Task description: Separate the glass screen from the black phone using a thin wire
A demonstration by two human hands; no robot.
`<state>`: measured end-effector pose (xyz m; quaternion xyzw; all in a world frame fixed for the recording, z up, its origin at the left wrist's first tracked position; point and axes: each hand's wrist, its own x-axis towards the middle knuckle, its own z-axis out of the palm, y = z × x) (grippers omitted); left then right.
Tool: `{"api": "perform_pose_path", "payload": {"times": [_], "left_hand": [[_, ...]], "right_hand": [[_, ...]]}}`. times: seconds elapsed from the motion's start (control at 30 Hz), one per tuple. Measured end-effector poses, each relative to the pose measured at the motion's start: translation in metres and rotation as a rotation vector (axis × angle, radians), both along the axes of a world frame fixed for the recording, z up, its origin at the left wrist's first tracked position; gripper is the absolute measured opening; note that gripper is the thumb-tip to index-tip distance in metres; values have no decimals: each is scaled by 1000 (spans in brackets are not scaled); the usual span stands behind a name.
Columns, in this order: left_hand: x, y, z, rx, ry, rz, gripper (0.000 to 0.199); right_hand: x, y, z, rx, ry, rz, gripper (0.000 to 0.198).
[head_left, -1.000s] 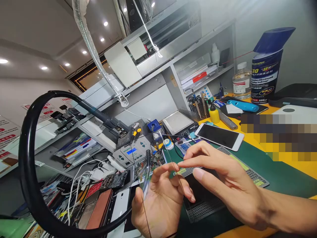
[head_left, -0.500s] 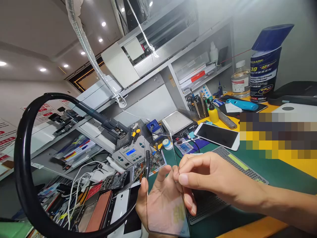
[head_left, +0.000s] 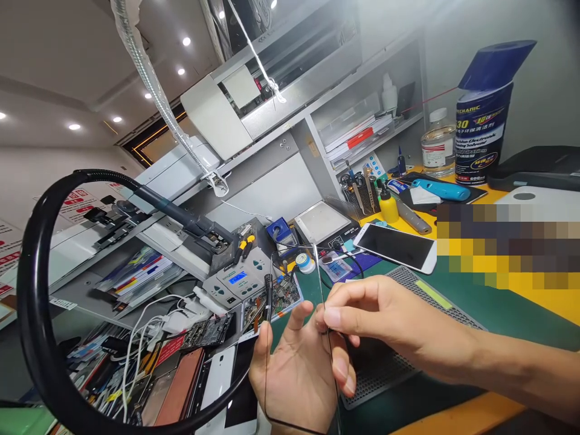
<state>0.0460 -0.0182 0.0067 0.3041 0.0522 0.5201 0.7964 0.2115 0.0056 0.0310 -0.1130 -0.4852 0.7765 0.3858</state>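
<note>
A clear, thin glass panel [head_left: 319,281] with a dark outline, the size of a phone screen, stands tilted in front of me. My left hand [head_left: 296,377] grips it by its side edges, thumb on the left and fingers on the right, the palm showing through the glass. My right hand [head_left: 385,317] pinches the right edge between thumb and forefinger. Whether a thin film is between these fingertips I cannot make out. Beneath the hands lie a grey perforated mat [head_left: 385,374] and a green work mat [head_left: 471,296].
A black hose [head_left: 27,302] loops along the left. Phones [head_left: 217,377] and a circuit board [head_left: 208,331] lie at lower left. Behind are a blue-display station [head_left: 238,278], a small round jar [head_left: 304,262], a white phone [head_left: 399,246], a yellow bottle [head_left: 388,207] and a cleaner can [head_left: 483,127].
The glass has turned slightly, and the milky reflection and yellowish patch on its lower part no longer show. Both hands keep nearly the same hold. The whole view has shifted a little.
</note>
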Motion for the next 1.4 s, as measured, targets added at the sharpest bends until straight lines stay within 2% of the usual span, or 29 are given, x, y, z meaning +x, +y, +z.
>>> {"api": "perform_pose_path", "payload": {"times": [0.13,0.33,0.67,1.1,1.27,1.4], "left_hand": [[-2,-1,-1,9,-32,-27,47],[-3,-1,0,18,-28,6,50],[-1,-1,5,-70,28,114,46],[-1,-2,5,-52,-13,90,48],[-3,-1,0,-49,-15,80,48],[-6,-3,0,-102,14,107,42]], "right_hand": [[0,1,-5,-39,65,42,19],[1,2,-8,-52,73,61,21],[3,3,-6,-24,27,36,18],[4,3,-7,54,-22,11,21],[4,2,-4,75,-49,3,19],[5,3,-4,80,-46,-17,21]]}}
